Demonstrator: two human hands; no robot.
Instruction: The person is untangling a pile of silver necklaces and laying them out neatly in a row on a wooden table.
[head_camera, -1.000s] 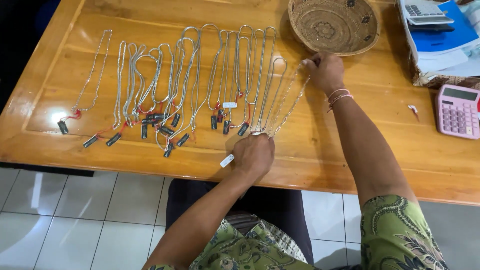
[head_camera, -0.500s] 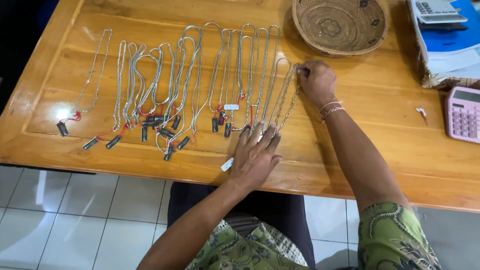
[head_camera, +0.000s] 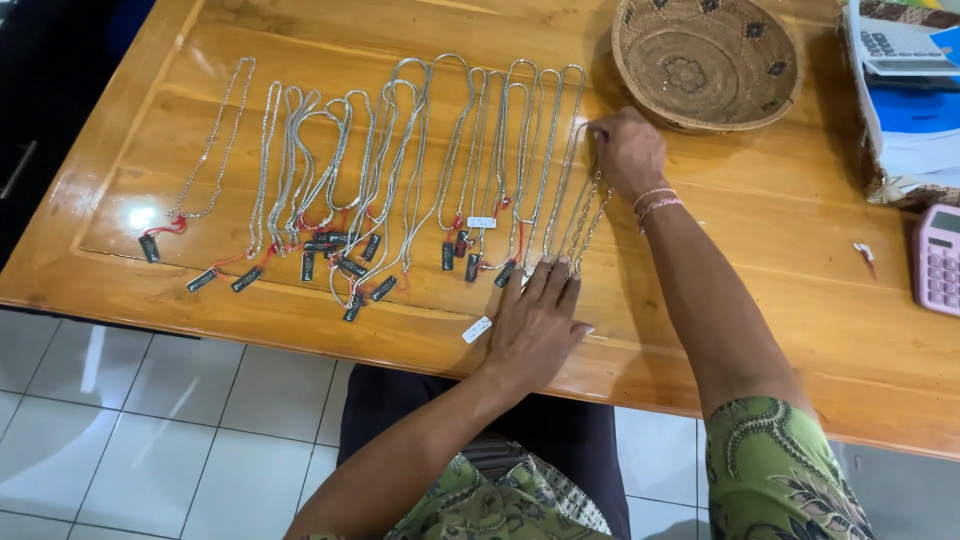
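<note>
- Top of silver chain (head_camera: 583, 215) hidden under right hand (head_camera: 630, 152), fingers pinched on it.
- Left hand (head_camera: 535, 320) flat, fingers spread, pressing chain's lower end near table (head_camera: 780, 230) front edge.
- Tagged silver chains (head_camera: 400, 170) in rows leftward.
- Woven basket (head_camera: 705, 60) at far edge; pink calculator (head_camera: 938, 260) cut off at right edge.

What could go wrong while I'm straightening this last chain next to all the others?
1. The silver chain stretched between the right hand and left hand lies close beside the neighbouring silver necklaces; a sideways pull might tangle them.
2. The small white tag sits near the wooden table's front edge; the left hand could brush it off.
3. The overlapping chains in the middle may already be snagging.
</note>
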